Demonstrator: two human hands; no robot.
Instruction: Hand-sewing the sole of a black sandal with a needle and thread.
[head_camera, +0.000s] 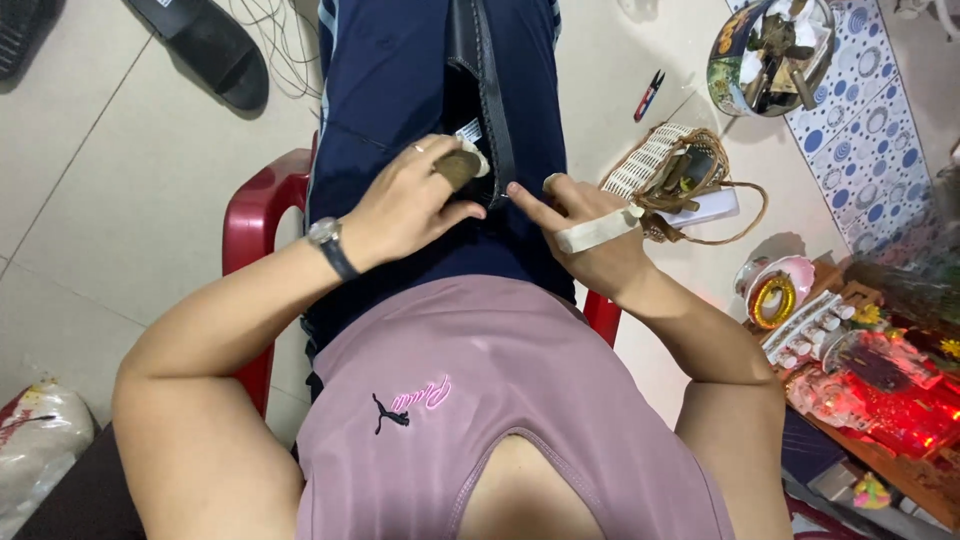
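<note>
**Head view: leather strap worked on the lap, slip risks**

Head camera looks down on a seated person. Landmark: the red chair (252, 215).

- Lap, over the chair seat: dark blue trousers (400, 80), with a black strap (478, 60) lying along them and running away from the body. Its near end sits between the two hands.
- Left hand (405, 205), just above the chair's left arm, wristwatch (326, 238) on the wrist. Fingers curled shut around a small brown pad (458, 168), pressed at the strap's near end beside a small white tag (468, 131). Thumb tucked under.
- Right hand (590, 235), over the chair's right edge. Not closed on anything: index finger stretched out, its tip touching the strap edge, other fingers loosely bent. A pale tape band (598, 232) wraps the fingers.
- Floor right of the chair: wicker basket (665, 170) with loop handle, near the right hand. Further off, a round tin (770, 50) of odds and ends and small red snips (648, 95).
- Floor left of the chair: black sandal (205, 45) and loose wires.

Risks, as judged:
- Strap is pinned only by one fingertip and the pad; a hard push with the pad could slide it off the thigh towards the floor.
- Pad is small and gripped at its end; it may pop out of the left hand's fingers.
- Tape band could catch on the strap edge.
- Right elbow swinging out could knock the basket.
</note>
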